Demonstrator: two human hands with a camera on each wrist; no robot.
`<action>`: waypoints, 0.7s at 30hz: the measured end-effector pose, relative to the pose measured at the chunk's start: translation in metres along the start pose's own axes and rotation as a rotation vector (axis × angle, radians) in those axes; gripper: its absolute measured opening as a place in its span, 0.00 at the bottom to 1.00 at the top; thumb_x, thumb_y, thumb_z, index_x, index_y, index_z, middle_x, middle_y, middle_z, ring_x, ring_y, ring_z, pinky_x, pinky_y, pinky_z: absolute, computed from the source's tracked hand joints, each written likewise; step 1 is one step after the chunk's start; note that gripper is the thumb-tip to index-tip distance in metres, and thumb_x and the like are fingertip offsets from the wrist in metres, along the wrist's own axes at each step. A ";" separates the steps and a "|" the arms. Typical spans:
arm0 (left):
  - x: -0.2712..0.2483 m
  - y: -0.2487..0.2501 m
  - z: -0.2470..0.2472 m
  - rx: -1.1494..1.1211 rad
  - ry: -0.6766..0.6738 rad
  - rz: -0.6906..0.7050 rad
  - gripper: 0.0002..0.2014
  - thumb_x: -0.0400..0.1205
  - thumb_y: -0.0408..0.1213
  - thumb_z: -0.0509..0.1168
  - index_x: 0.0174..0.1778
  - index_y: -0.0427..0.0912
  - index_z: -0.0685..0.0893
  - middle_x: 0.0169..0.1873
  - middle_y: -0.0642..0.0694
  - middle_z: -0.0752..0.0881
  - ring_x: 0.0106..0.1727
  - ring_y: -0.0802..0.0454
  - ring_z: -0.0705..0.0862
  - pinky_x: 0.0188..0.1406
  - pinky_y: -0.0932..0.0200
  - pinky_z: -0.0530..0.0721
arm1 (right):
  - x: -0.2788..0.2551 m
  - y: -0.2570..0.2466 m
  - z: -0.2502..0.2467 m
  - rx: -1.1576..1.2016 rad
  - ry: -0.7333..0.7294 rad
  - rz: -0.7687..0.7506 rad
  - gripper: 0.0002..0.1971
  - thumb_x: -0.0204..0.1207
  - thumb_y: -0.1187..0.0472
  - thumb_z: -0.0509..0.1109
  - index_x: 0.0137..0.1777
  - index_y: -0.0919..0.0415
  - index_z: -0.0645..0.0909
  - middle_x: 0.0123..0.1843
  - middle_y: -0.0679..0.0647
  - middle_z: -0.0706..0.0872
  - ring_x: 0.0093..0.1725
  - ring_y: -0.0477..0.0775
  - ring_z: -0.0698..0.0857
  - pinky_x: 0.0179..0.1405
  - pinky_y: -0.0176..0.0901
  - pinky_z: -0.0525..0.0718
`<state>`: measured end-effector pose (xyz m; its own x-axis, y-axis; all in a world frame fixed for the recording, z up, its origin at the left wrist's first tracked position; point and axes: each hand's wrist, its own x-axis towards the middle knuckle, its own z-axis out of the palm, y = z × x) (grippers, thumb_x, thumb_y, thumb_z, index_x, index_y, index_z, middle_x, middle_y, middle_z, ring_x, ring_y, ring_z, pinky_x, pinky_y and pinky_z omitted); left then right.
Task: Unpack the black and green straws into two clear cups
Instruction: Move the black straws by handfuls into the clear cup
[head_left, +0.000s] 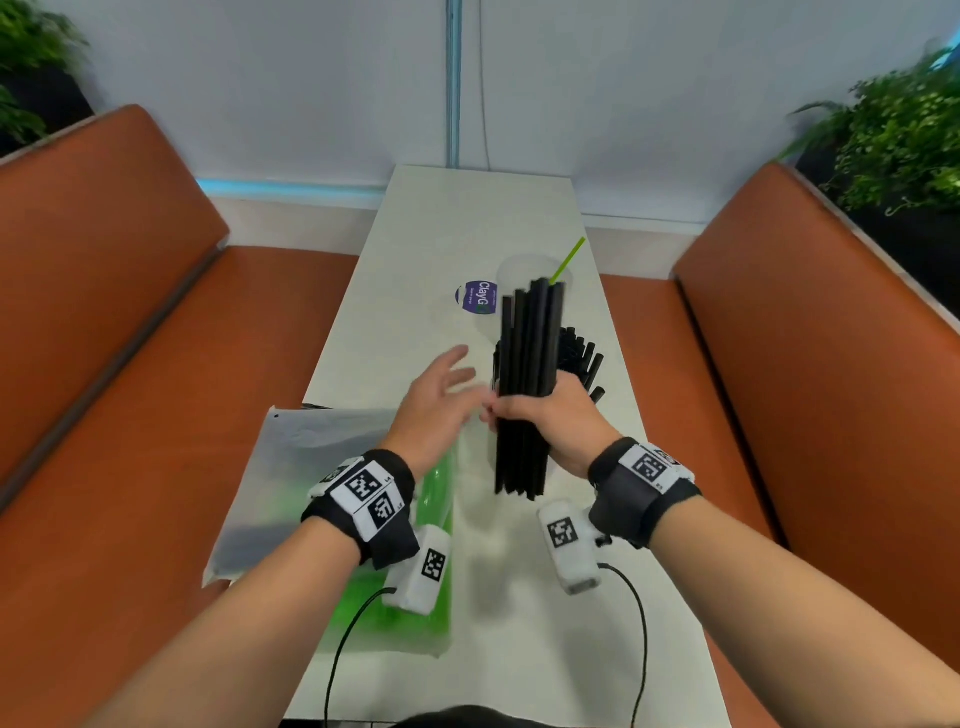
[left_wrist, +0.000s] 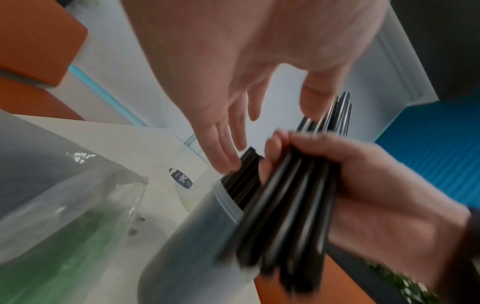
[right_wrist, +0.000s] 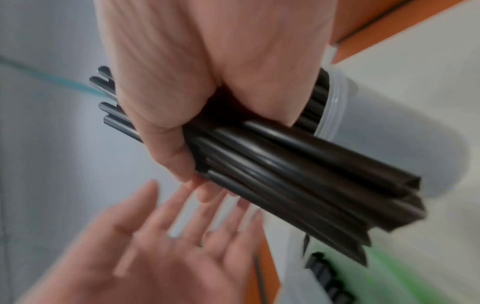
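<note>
My right hand (head_left: 540, 415) grips a thick bundle of black straws (head_left: 524, 384) upright above the white table (head_left: 467, 223); the same bundle (right_wrist: 285, 170) fills the right wrist view. My left hand (head_left: 441, 395) hovers just left of it, fingers spread and holding nothing. Behind my right hand more black straws (head_left: 584, 356) stick out of a clear cup (left_wrist: 187, 242). Farther back a second clear cup (head_left: 514, 273) holds one green straw (head_left: 569, 259). Green straws (head_left: 431, 519) lie in a clear plastic bag (head_left: 311, 467) under my left wrist.
A purple round sticker (head_left: 478, 297) lies on the narrow table beside the far cup. Orange benches (head_left: 130, 312) flank the table on both sides, a wall stands behind it, and plants (head_left: 904, 135) sit in the corners. Wrist-camera cables run off the near edge.
</note>
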<state>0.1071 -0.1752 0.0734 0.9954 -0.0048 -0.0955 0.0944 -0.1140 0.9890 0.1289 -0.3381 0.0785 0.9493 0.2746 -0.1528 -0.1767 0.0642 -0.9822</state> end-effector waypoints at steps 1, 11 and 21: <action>-0.002 -0.004 0.004 0.028 -0.085 -0.008 0.35 0.78 0.39 0.72 0.82 0.52 0.67 0.68 0.46 0.81 0.66 0.51 0.83 0.67 0.53 0.82 | 0.002 -0.005 0.002 0.099 0.017 -0.021 0.10 0.70 0.77 0.75 0.50 0.74 0.82 0.43 0.66 0.86 0.45 0.63 0.87 0.55 0.61 0.86; -0.004 -0.015 0.027 0.324 -0.083 0.046 0.31 0.67 0.44 0.70 0.65 0.62 0.68 0.43 0.56 0.84 0.45 0.55 0.86 0.39 0.61 0.82 | 0.004 -0.024 0.019 0.395 0.072 -0.009 0.10 0.70 0.73 0.77 0.50 0.66 0.84 0.46 0.63 0.87 0.47 0.62 0.89 0.56 0.56 0.87; -0.006 -0.014 0.011 0.321 -0.200 0.074 0.25 0.66 0.57 0.73 0.59 0.62 0.79 0.44 0.57 0.86 0.44 0.60 0.86 0.42 0.66 0.82 | 0.005 -0.064 -0.015 0.709 0.143 -0.088 0.05 0.79 0.73 0.66 0.48 0.64 0.78 0.38 0.58 0.83 0.40 0.55 0.85 0.61 0.55 0.83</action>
<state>0.1000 -0.1849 0.0587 0.9737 -0.2143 -0.0770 -0.0185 -0.4115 0.9112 0.1487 -0.3550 0.1386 0.9838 0.1147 -0.1375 -0.1782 0.6997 -0.6919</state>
